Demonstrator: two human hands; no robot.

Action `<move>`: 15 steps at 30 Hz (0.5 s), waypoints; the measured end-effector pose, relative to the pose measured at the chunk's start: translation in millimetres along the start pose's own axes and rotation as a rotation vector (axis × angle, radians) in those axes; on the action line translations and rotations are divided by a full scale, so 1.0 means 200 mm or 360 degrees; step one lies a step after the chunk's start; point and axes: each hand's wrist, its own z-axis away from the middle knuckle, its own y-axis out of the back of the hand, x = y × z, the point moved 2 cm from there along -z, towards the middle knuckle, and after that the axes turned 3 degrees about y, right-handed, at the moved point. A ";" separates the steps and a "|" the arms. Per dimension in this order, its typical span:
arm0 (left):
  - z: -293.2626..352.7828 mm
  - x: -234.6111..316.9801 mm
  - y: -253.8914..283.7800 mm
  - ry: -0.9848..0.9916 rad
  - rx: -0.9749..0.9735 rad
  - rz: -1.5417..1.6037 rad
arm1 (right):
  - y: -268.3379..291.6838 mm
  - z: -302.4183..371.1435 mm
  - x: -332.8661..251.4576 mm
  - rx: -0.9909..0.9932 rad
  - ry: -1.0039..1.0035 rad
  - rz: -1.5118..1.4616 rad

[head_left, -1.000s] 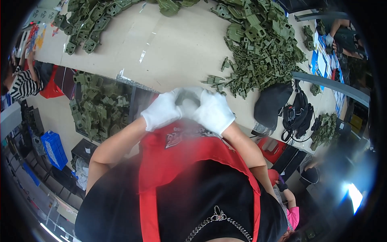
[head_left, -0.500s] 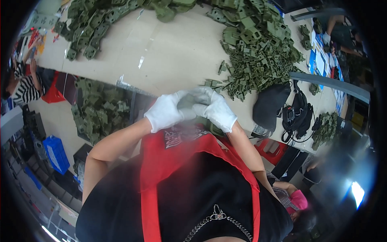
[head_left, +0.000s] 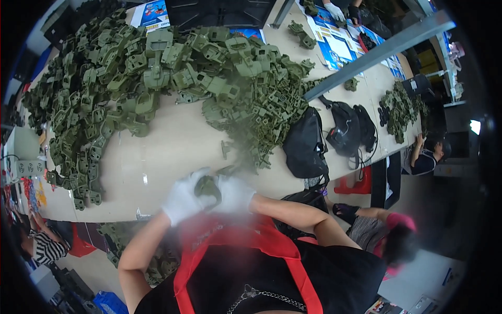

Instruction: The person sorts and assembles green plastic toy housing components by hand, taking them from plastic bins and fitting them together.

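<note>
Hands (head_left: 209,196) clasp green part (head_left: 207,185); blue sheets (head_left: 334,47) beyond

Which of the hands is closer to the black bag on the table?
The right hand. It sits just left of and below the black bag, while the left hand is farther left, on the other side of the green part both hands hold.

A large heap of olive-green moulded plastic parts (head_left: 157,68) is sprawling across the long beige table (head_left: 172,152). Two black fabric bags (head_left: 329,133) are lying at its right edge, beside a grey metal bar (head_left: 376,52) crossing above blue-and-white printed sheets (head_left: 334,44). A smaller green pile (head_left: 400,107) is sitting farther right. A white power strip (head_left: 29,167) is resting at left.
</note>
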 end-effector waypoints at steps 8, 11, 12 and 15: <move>-0.55 0.02 0.09 0.0133 0.1038 0.0721 | 1.33 -0.63 1.05 0.1361 0.0233 -0.2061; -0.59 -0.13 -0.11 0.0381 0.0920 0.0659 | 1.82 -0.72 1.47 0.1910 0.0060 -0.2849; -0.61 -0.16 -0.15 0.0438 0.0917 0.0756 | 1.98 -0.68 1.80 0.1900 0.0120 -0.2560; -0.64 -0.25 -0.13 0.0638 0.1042 0.1020 | 2.00 -0.79 1.86 0.2343 0.0027 -0.2909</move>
